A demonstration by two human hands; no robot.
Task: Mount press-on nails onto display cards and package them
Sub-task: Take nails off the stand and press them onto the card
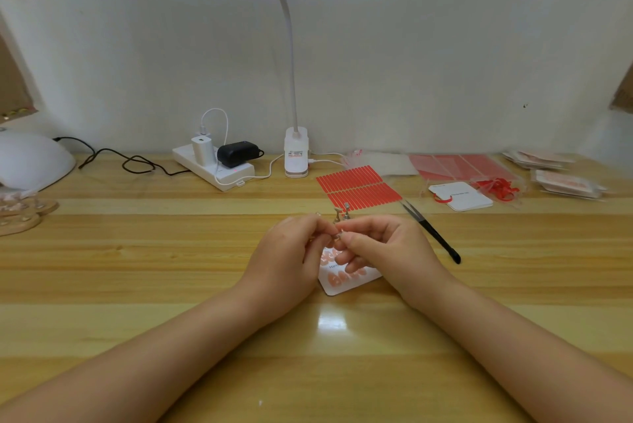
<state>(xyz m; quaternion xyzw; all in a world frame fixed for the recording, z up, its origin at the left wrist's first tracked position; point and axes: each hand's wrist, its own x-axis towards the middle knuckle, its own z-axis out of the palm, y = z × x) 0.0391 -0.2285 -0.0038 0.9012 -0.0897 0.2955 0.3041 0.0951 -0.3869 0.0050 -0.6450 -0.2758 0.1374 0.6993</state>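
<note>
Just above the display card, left hand and right hand together pinching a small nail stand.

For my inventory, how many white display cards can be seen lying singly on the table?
2. One display card lies under the hands, nails mounted; another card lies far right, near the red ribbons. Bagged stacks may hide more.

A striped wooden surface is filling the lower frame. Lying on it: a display card at centre, black tweezers right of centre, red adhesive strips above centre, a white power strip and clip lamp behind, packets at far right.
</note>
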